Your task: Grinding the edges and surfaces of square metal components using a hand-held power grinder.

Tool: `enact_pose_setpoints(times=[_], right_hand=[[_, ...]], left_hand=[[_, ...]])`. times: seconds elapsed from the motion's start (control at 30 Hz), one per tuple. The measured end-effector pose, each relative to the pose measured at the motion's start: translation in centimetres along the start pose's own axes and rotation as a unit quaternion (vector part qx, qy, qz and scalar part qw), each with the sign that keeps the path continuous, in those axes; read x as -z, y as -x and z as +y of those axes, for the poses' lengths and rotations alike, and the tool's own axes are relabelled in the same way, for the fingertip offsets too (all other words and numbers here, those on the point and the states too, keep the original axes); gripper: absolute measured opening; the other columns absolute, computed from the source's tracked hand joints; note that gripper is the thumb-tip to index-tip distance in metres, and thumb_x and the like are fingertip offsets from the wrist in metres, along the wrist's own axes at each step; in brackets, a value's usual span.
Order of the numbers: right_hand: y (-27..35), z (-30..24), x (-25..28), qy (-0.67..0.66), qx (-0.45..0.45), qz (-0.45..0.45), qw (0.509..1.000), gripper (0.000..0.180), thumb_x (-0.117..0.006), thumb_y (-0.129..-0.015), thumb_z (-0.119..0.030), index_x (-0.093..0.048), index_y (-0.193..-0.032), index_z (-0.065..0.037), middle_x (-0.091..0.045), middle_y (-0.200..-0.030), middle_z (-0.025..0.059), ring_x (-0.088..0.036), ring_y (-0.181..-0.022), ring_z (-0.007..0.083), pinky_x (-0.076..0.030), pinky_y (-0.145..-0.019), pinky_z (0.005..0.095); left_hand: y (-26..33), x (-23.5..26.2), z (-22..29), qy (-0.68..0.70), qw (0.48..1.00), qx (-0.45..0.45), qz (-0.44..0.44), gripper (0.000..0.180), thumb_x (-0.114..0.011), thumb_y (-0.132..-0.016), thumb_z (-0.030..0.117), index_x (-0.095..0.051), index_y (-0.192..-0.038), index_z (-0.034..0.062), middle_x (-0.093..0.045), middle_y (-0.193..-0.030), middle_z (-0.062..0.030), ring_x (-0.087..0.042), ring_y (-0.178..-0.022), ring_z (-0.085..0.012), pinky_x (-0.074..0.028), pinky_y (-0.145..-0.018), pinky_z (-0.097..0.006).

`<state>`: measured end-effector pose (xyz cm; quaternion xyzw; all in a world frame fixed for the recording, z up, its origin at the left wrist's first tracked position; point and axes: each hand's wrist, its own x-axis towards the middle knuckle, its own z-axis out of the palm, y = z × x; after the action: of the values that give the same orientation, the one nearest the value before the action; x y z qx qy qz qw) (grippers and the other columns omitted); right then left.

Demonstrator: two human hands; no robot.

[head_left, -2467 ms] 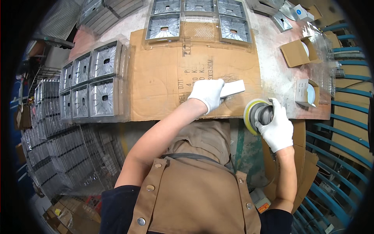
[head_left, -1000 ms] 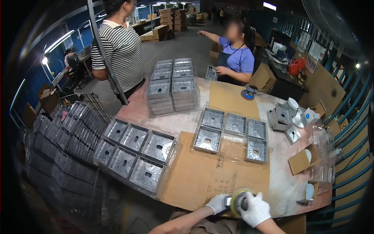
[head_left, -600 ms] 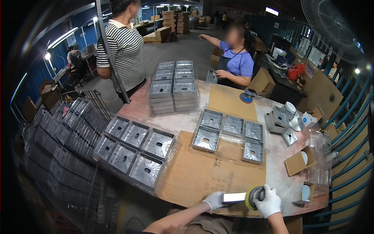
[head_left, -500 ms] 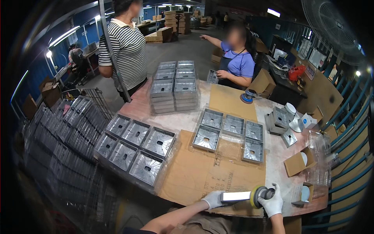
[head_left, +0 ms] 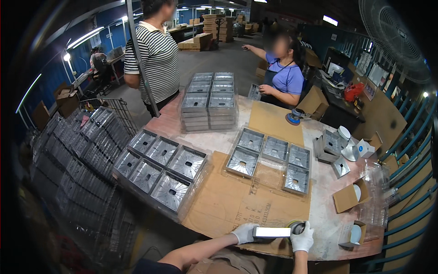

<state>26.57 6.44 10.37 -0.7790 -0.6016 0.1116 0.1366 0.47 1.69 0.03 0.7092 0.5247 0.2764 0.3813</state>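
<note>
My left hand [head_left: 245, 233], in a white glove, grips one end of a square metal box [head_left: 272, 232] at the table's near edge. The box is on its side, and a bright white glare covers its upturned face. Wrapped round a palm sander [head_left: 298, 227] is my gloved right hand [head_left: 303, 238], at the box's right end. The sander has a dark body and a yellow-green pad, mostly hidden behind the box and hand. Just beyond is a clear plastic tray [head_left: 269, 176] with several grey metal boxes [head_left: 242, 160] on brown cardboard [head_left: 219, 201].
Filled trays [head_left: 171, 194] stand at left; a taller stack [head_left: 210, 114] is farther back. A second sander [head_left: 293, 117] lies near a co-worker [head_left: 287, 75] with an outstretched arm. Another person [head_left: 157, 64] stands at far left. Small cartons [head_left: 349, 198] line the right side.
My right hand has brought the sander left, against the box's right end, and its pad is now mostly hidden. My left hand still grips the box. The whole view has shifted slightly.
</note>
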Motion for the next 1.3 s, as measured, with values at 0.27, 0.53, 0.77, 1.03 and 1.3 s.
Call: enact_pose_setpoints(times=[0.27,0.53,0.77,1.03,1.3], right_hand=[[0.3,-0.4,0.4,0.038,-0.015,-0.028,0.999,0.067,-0.086,-0.07,-0.033,-0.056,-0.127,-0.014,-0.058,-0.12,0.0191,-0.069,-0.097,0.0427,-0.056,-0.086,0.0499],[0.1,-0.4,-0.6,0.035,-0.002,-0.003,0.999,0.064,-0.084,-0.072,-0.034,-0.056,-0.126,-0.013,-0.059,-0.118,0.0191,-0.069,-0.096,0.0427,-0.056,-0.085,0.0504],[0.3,-0.4,-0.8,0.034,-0.003,0.0,0.999,0.066,-0.083,-0.073,-0.034,-0.055,-0.13,-0.013,-0.06,-0.119,0.0184,-0.068,-0.099,0.0421,-0.056,-0.086,0.0498],[0.3,-0.5,-1.1,0.036,-0.011,0.011,0.999,0.067,-0.083,-0.074,-0.035,-0.055,-0.132,-0.013,-0.061,-0.12,0.0176,-0.068,-0.102,0.0415,-0.055,-0.089,0.0493],[0.3,-0.3,-1.2,0.03,-0.017,0.015,0.999,0.069,-0.083,-0.073,-0.035,-0.055,-0.133,-0.014,-0.061,-0.121,0.0176,-0.068,-0.102,0.0417,-0.055,-0.089,0.0493]], left_hand=[[0.1,0.3,0.5,0.018,1.0,-0.01,0.004,0.04,-0.078,-0.08,0.041,-0.065,-0.101,0.0083,-0.07,-0.095,-0.0211,-0.066,-0.097,-0.0417,-0.052,-0.085,-0.049],[0.0,0.7,0.7,0.015,1.0,0.0,-0.008,0.039,-0.077,-0.081,0.041,-0.065,-0.099,0.0087,-0.07,-0.095,-0.0202,-0.066,-0.097,-0.0417,-0.052,-0.084,-0.049],[0.3,-0.2,-0.2,0.024,0.999,-0.012,0.037,0.042,-0.081,-0.078,0.037,-0.066,-0.105,0.0075,-0.071,-0.098,-0.0204,-0.066,-0.098,-0.0414,-0.053,-0.085,-0.048],[0.2,-0.1,0.0,0.015,1.0,0.001,0.02,0.042,-0.082,-0.077,0.037,-0.067,-0.102,0.0073,-0.071,-0.096,-0.0198,-0.067,-0.096,-0.0407,-0.053,-0.084,-0.047],[0.1,-0.2,-0.2,0.007,1.0,0.006,0.007,0.048,-0.082,-0.077,0.042,-0.067,-0.108,0.0078,-0.071,-0.099,-0.019,-0.066,-0.099,-0.0395,-0.052,-0.088,-0.047]])
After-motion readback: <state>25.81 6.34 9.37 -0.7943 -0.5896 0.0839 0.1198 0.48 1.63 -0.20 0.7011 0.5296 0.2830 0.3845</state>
